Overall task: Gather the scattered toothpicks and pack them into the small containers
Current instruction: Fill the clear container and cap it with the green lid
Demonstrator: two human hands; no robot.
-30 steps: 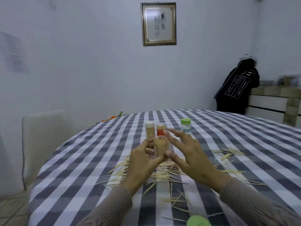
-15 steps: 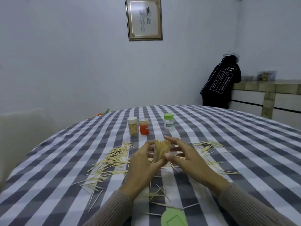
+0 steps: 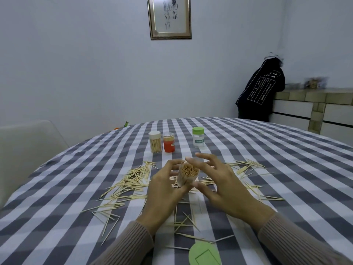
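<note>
**Entry: open toothpick container, being packed at table centre**

Item held: a small clear container point(image 3: 186, 174), uncapped and tilted, is being gripped around its lower wall by the left hand point(image 3: 165, 190), fingers and thumb curled round it. It is being carried just above the checked tablecloth point(image 3: 267, 169), near the middle of the table. It is looking nearly full, with pick ends showing at the mouth.

Right hand point(image 3: 219, 185): being kept just beside the container on its right, fingers spread and relaxed, nothing pinched; the thumb is lying close to the container's base, though contact cannot be told.

Loose stock: scattered toothpicks point(image 3: 131, 182) are lying in a large drift to the left, a smaller group point(image 3: 246, 166) to the right, and strays near the sleeves.

Stored stock, far side: a white-capped container point(image 3: 155, 141), an orange container point(image 3: 168, 142) touching or just beside it, and a green-capped container point(image 3: 198, 137) apart to the right are all standing upright.

Other: a green lid point(image 3: 204, 254) is lying at the near edge. A framed picture point(image 3: 169, 17) is hanging on the far wall.

Handling notes (judged): the picks are being treated as very light, stiff, thin and easily snapped or spilled; they are best pinched in aligned bundles at mid-length. The container is light and smooth-walled, so it is best held low around the wall, mouth up.
</note>
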